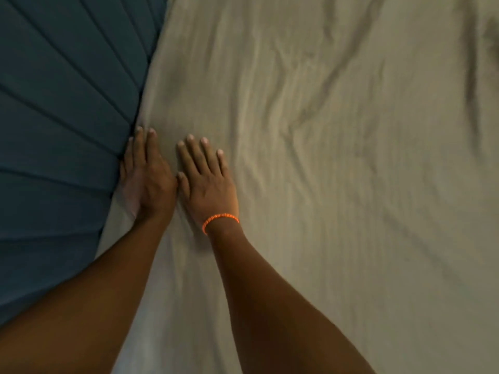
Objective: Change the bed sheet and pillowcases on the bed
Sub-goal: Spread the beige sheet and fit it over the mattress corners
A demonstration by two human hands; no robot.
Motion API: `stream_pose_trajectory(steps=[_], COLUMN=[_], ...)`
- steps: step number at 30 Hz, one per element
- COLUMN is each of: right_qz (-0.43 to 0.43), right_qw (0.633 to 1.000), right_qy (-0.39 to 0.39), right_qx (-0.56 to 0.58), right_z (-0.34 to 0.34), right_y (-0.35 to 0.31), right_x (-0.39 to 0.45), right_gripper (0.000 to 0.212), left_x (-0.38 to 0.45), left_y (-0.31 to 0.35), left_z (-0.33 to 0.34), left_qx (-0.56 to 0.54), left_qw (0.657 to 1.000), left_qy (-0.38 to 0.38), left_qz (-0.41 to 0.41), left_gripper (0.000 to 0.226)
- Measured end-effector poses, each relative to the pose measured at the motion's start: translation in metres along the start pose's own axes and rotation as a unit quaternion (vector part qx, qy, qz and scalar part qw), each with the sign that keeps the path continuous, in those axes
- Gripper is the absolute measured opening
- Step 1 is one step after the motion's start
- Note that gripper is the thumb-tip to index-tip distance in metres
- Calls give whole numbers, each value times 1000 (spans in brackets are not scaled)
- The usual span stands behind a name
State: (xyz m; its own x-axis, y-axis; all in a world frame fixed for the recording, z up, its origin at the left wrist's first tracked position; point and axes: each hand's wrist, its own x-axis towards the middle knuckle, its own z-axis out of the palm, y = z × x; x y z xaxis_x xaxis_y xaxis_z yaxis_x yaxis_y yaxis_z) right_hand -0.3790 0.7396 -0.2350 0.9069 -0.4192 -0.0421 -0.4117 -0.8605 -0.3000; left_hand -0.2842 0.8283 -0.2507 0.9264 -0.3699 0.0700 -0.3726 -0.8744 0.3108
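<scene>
Pressing flat, both hands, left hand (pixel 147 182) nearer, push the bed sheet (pixel 324 157) edge toward the left-frame headboard (pixel 59 117); right hand (pixel 206 182) grasps nothing.

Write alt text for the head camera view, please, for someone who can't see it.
Two open hands, left hand and right hand, press flat on a wrinkled beige sheet beside a dark blue padded headboard. The right wrist wears an orange bracelet.
</scene>
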Motion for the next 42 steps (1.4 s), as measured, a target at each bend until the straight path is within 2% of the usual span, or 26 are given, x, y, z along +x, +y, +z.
stream_pose_trajectory(steps=[5,9,14,17,22,29,32,34,36,38,40,42], right_qz=[36,35,71,102,159,271,323,389,497,582,600,595], right_qw=[999,998,996,994,986,961,944,919,864,807,792,797], right_qy=[-29,-39,-29,-13,7,57,58,55,75,105,113,103], right_qx=[23,23,34,44,47,24,5,-17,-19,-3,3,1], right_z=[-5,-11,-36,-56,-98,-157,-188,-202,-210,-215,-219,-221], right_y=[14,46,113,172,299,504,581,625,661,684,693,691], right_x=[-116,-181,-251,-304,-428,-657,-744,-797,-842,-869,-876,-874], right_gripper=[60,57,56,55,53,55,56,57,61,66,69,68], left_x=[-101,-177,-249,-304,-441,-649,-737,-788,-830,-858,-869,-869], left_y=[23,49,115,176,308,520,605,654,691,711,719,718], left_z=[-5,-5,8,18,41,81,97,107,111,112,113,116], left_qx=[10,42,44,47,45,45,22,12,15,15,25,22], left_qw=[994,991,984,980,973,935,918,909,889,855,835,839], left_qy=[-56,-81,-109,-118,-125,-186,-207,-223,-232,-236,-231,-223], left_qz=[95,96,134,153,190,300,337,351,395,462,500,496], left_gripper=[57,59,60,62,64,66,65,65,64,63,61,57])
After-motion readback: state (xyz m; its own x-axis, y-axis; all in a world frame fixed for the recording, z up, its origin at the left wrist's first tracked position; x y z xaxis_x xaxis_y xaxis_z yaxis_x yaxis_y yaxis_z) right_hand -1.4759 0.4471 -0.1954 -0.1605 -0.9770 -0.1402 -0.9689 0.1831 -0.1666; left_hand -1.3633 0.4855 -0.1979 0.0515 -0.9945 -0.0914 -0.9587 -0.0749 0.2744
